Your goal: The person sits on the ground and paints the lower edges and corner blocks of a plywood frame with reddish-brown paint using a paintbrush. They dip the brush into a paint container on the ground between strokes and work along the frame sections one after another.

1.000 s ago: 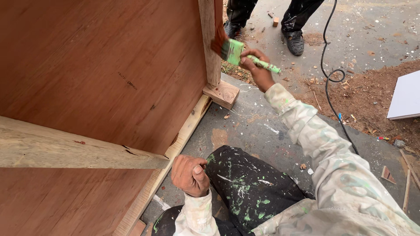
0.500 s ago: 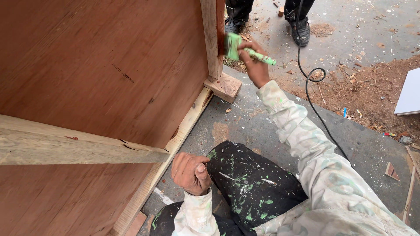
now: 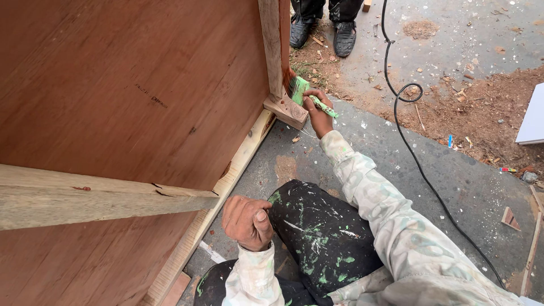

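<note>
My right hand (image 3: 318, 116) grips a green-handled paintbrush (image 3: 303, 93) and holds its bristles against the lower end of an upright wooden post (image 3: 271, 51), just above the post's small block foot (image 3: 288, 111). The post edges a large reddish-brown plywood panel (image 3: 136, 90). My left hand (image 3: 247, 222) is a closed fist with nothing in it, resting by my knee in black trousers (image 3: 317, 238) spattered with green paint. It sits next to the pale bottom rail (image 3: 226, 187) of the panel.
An unpainted timber rail (image 3: 96, 198) crosses the panel at lower left. A black cable (image 3: 416, 161) snakes over the concrete on the right. Another person's black shoes (image 3: 323, 31) stand just beyond the post. A white board (image 3: 534, 116) lies at the right edge, with reddish soil and wood scraps around.
My right hand has carried the brush down the post, from higher up to just above the block foot. My left fist has stayed by my knee.
</note>
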